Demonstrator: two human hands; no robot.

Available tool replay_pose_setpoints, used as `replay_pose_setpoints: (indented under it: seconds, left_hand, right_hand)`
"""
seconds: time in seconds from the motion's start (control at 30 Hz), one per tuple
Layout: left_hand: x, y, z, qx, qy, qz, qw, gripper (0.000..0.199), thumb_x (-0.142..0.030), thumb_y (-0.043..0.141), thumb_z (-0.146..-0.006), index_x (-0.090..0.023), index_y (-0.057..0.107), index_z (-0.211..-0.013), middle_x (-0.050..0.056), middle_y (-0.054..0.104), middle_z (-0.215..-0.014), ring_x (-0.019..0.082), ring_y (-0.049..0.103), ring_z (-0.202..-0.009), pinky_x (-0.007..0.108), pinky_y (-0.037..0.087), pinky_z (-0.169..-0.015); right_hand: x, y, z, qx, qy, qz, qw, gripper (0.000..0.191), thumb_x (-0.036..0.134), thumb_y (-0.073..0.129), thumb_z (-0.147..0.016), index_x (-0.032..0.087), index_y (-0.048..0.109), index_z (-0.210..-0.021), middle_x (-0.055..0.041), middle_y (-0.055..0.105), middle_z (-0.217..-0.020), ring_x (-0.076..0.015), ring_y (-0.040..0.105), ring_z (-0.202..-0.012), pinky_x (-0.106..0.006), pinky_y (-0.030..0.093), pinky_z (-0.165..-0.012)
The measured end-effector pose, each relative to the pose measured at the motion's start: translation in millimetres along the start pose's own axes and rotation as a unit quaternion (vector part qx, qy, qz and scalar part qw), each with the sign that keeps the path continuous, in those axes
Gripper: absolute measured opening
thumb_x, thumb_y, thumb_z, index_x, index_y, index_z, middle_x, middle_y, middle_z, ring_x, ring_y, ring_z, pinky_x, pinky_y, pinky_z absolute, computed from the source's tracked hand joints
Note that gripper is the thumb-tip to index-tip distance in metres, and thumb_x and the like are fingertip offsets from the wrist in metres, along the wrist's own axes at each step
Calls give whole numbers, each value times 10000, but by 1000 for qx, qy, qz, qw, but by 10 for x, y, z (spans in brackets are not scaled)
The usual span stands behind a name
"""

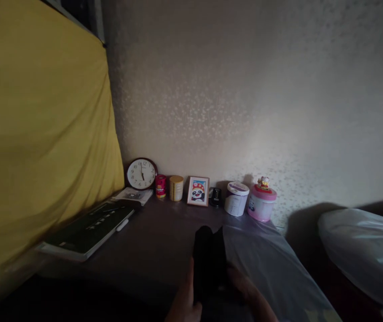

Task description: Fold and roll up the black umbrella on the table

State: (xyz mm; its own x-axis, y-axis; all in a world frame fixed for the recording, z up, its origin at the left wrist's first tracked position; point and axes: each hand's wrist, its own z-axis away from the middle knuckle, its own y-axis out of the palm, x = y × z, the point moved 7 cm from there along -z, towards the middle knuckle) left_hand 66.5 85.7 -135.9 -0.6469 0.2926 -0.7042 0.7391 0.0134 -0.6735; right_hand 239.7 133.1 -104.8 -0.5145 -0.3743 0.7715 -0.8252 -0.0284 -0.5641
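Note:
Between my two hands, near the front of the table, is a black object (209, 259); it is too dark to make out what it is. My left hand (185, 295) grips its left side, thumb upward along the edge. On the right side, my right hand (248, 288) holds it with fingers closed, partly lost in shadow. The object's top end points toward the wall and shows two raised parts with a notch between them.
Along the wall on the table (164, 241) stand a round clock (142, 174), a red can (161, 187), a yellow-lidded jar (176, 188), a panda picture (198, 191), a small black item (215, 197) and two tubs (236, 199). A dark green book (89, 228) lies left, by a yellow curtain (44, 120).

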Motion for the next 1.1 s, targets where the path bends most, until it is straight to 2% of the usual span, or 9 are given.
replay_pose_setpoints:
  seconds: [0.07,0.13,0.23,0.33,0.47,0.57,0.73,0.87,1.1]
  left_hand:
    - [-13,63,2,12,0,-16,1000,1037,67,423,-576,-204,-167,-1385,128,147,-1493,176,205,-1352,325,283,-1075]
    - [-62,61,13,17,-6,-27,999,1011,79,405,-586,-199,-140,-1391,139,177,-1485,163,275,-1327,284,334,-1038]
    - [-150,29,41,21,-15,-45,999,983,82,399,-602,-208,-94,-1401,155,202,-1477,166,430,-1240,222,432,-924]
    - [-205,35,67,30,-26,-64,997,982,75,408,-617,-248,-89,-1399,158,195,-1479,159,571,-1088,188,487,-791]
    - [-210,85,87,50,-53,-86,994,984,75,422,-625,-243,-97,-1398,208,162,-1476,161,633,-962,208,495,-743]
    - [-193,122,96,60,-61,-95,992,986,68,427,-631,-233,-122,-1394,219,140,-1478,174,631,-966,229,490,-763]
    - [-194,147,100,66,-64,-94,991,966,64,402,-640,-195,-156,-1384,213,53,-1490,192,609,-1012,238,482,-777]
    - [-225,141,97,110,-117,-105,981,945,71,405,-646,-178,-110,-1398,206,28,-1494,204,603,-1016,260,469,-811]
    - [-318,72,99,134,-146,-58,978,944,-1,471,-677,-211,-90,-1406,172,-26,-1504,228,566,-1088,271,430,-893]
  right_hand:
    - [-219,-121,-201,-14,55,-36,998,311,361,473,-769,215,679,-951,-73,704,-898,-234,651,-837,-367,530,-750]
    - [-307,-305,-219,-62,85,-25,994,374,385,445,-740,187,681,-951,-87,707,-913,-255,649,-870,-386,509,-790]
    - [-218,-536,-136,-127,87,41,987,399,439,417,-747,193,685,-911,-90,714,-896,-265,647,-877,-377,485,-813]
    - [-82,-620,-99,-148,93,98,980,401,467,393,-775,207,688,-856,-96,716,-886,-261,654,-849,-347,483,-768]
    - [-9,-582,-79,-123,119,123,978,440,519,378,-800,207,688,-791,-90,718,-783,-265,666,-761,-327,471,-670]
    - [47,-560,-54,-114,115,143,976,403,522,463,-766,196,692,-826,-81,715,-745,-257,661,-702,-310,453,-621]
    - [87,-574,-99,-108,124,193,967,281,402,517,-731,206,697,-823,-56,698,-681,-226,642,-645,-287,419,-583]
    - [69,-514,-229,-74,122,210,967,245,328,506,-718,185,690,-792,-55,688,-698,-213,631,-672,-281,408,-609]
    - [289,-175,-593,-55,97,39,993,323,388,548,-699,141,682,-857,-22,660,-675,-184,597,-657,-258,411,-581]
